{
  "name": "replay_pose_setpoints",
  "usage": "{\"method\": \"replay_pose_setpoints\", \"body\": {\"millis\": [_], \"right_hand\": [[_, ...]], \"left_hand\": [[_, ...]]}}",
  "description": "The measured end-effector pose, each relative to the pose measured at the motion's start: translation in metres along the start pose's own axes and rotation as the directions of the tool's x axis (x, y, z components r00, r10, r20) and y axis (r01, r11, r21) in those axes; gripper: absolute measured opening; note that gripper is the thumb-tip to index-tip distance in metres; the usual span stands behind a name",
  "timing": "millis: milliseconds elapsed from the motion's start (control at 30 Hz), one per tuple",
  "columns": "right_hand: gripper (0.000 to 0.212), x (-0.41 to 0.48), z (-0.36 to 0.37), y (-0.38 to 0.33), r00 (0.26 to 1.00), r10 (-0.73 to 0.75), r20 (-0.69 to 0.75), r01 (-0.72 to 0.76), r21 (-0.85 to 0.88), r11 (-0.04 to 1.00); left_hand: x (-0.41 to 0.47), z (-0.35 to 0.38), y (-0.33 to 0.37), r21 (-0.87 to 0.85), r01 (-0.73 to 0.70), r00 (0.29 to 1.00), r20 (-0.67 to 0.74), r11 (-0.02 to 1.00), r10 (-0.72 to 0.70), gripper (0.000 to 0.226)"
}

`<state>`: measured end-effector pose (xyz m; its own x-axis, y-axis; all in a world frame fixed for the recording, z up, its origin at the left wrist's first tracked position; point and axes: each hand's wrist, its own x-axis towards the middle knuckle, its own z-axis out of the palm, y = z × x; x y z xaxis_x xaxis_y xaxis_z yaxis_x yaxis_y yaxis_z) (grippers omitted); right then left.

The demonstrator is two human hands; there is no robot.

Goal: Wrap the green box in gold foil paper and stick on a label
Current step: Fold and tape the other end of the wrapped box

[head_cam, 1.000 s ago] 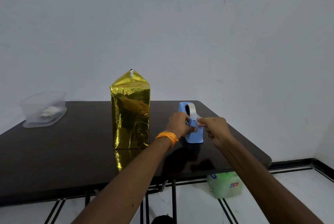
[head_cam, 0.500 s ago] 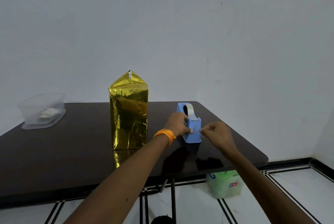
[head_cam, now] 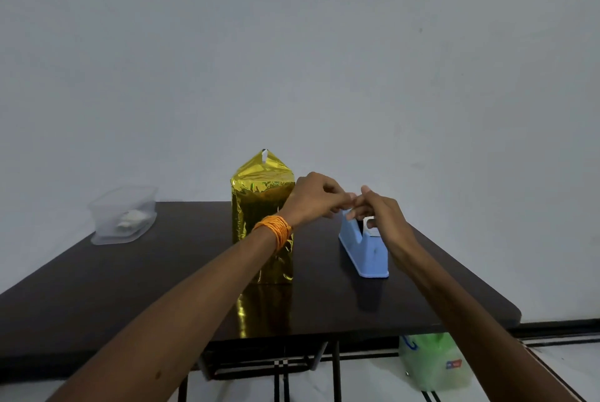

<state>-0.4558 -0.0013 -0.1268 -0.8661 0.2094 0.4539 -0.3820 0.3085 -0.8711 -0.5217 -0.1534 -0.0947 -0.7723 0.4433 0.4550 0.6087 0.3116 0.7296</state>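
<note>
Seems to be the taping stage, with the wrapping itself apparently done. Tall box wrapped in shiny gold foil paper (head_cam: 263, 207) upright at centre frame on the dark glossy table (head_cam: 130, 288), peaked top closed, with a small white tab at the tip. No label visible on the faces shown.

Just right of the box, raised above the light-blue plastic tape dispenser (head_cam: 367, 252): left hand (head_cam: 311, 198), orange thread band (head_cam: 274, 231) at the wrist, fingers curled, tips meeting those of the right hand (head_cam: 381, 210). Impossible to tell whether a strip of clear tape is pinched between them.

Next, probably: keep any strip taut, carry it left to a foil seam and press it flat without creasing the foil. Then find the label.

Middle left: clear plastic tub (head_cam: 121, 216), something white inside. Lower right, under the table: green plastic bag (head_cam: 435, 362).
</note>
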Motion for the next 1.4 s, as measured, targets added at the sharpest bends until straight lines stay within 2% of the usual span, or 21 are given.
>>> {"method": "replay_pose_setpoints", "body": {"millis": [167, 233, 333, 400, 433, 500, 567, 633, 700, 800, 933, 1400], "right_hand": [[0.054, 0.008, 0.016, -0.014, 0.999, 0.024, 0.042, -0.026, 0.046, 0.999], [0.055, 0.012, 0.023, -0.02, 0.993, 0.07, 0.095, -0.079, 0.09, 0.993], [0.056, 0.021, 0.033, -0.031, 0.961, 0.171, 0.219, -0.216, 0.199, 0.956], [0.054, 0.027, 0.041, -0.038, 0.935, 0.205, 0.291, -0.259, 0.163, 0.952], [0.052, 0.031, 0.049, -0.04, 0.943, 0.188, 0.274, -0.22, 0.093, 0.971], [0.047, 0.038, 0.061, -0.039, 0.991, 0.084, 0.108, -0.076, -0.077, 0.994], [0.036, 0.046, 0.068, -0.038, 0.999, -0.037, -0.031, 0.034, -0.114, 0.993], [0.03, 0.058, 0.073, -0.039, 1.0, -0.012, 0.009, 0.012, -0.035, 0.999], [0.039, 0.068, 0.079, -0.039, 0.993, 0.055, 0.104, -0.052, -0.03, 0.998], [0.057, 0.078, 0.093, -0.035, 0.972, 0.125, 0.199, -0.111, -0.078, 0.991], [0.052, 0.078, 0.104, -0.032, 0.94, 0.214, 0.266, -0.247, 0.097, 0.964], [0.041, 0.076, 0.102, -0.02, 0.943, 0.198, 0.268, -0.235, 0.116, 0.965]], "left_hand": [[-0.007, -0.029, 0.006, 0.228, -0.158, 0.976, -0.112, 0.961, 0.187, 0.007], [-0.01, -0.039, 0.011, 0.378, -0.207, 0.954, -0.128, 0.902, 0.272, 0.003], [-0.015, -0.052, 0.019, 0.597, -0.252, 0.92, -0.096, 0.761, 0.38, 0.009], [-0.019, -0.061, 0.024, 0.65, -0.256, 0.898, -0.113, 0.715, 0.424, 0.013], [-0.021, -0.07, 0.028, 0.632, -0.253, 0.886, -0.152, 0.732, 0.438, 0.014], [-0.023, -0.089, 0.034, 0.531, -0.241, 0.869, -0.254, 0.812, 0.424, 0.011], [-0.022, -0.113, 0.037, 0.342, -0.191, 0.895, -0.324, 0.92, 0.307, 0.009], [-0.02, -0.136, 0.033, 0.108, -0.087, 0.928, -0.353, 0.99, 0.119, 0.01], [-0.018, -0.153, 0.024, 0.015, 0.029, 0.939, -0.345, 0.999, -0.021, 0.015], [-0.015, -0.162, 0.009, -0.028, 0.138, 0.937, -0.32, 0.99, -0.14, 0.022], [-0.011, -0.161, -0.008, -0.027, 0.182, 0.935, -0.305, 0.983, -0.182, 0.025], [0.0, -0.153, -0.039, 0.069, 0.218, 0.929, -0.321, 0.974, -0.185, 0.025]]}}
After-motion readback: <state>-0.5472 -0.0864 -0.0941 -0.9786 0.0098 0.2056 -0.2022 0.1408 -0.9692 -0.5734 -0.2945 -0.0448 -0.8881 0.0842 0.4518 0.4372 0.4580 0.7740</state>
